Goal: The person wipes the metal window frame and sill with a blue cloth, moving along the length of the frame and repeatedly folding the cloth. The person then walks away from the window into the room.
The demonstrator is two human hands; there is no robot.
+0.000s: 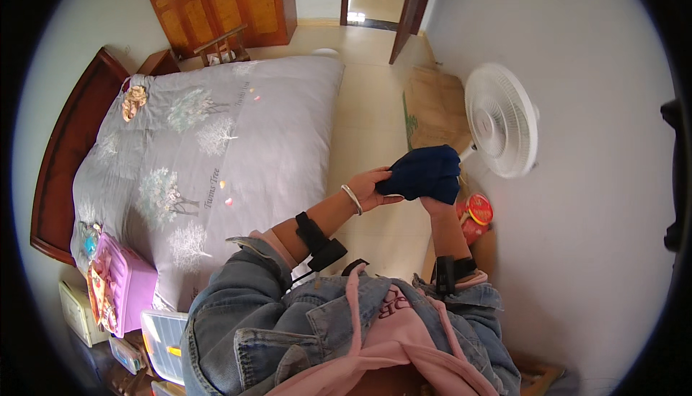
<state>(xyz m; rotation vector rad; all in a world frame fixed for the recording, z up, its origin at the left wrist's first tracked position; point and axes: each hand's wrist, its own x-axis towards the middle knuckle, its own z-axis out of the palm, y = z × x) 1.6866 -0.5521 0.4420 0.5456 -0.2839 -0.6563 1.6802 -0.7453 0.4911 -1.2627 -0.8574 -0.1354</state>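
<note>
A folded piece of dark navy cloth (pixel 420 172) is held up in front of me, between both hands; its exact kind does not show. My left hand (pixel 369 190) grips its left edge, thumb below and fingers above, with a silver bangle on the wrist. At the lower right of the cloth is my right hand (pixel 437 205), its fingers mostly hidden behind the fabric. Both forearms wear black strapped devices.
A bed (pixel 288 129) with a grey printed cover stands left. On the right are a white fan (pixel 499 121), a cardboard box (pixel 438 108) and a red round-lidded tub (pixel 478 210). Purple (pixel 137 284) and clear storage bins sit lower left. A wardrobe (pixel 223 3) and open door (pixel 409 14) are beyond.
</note>
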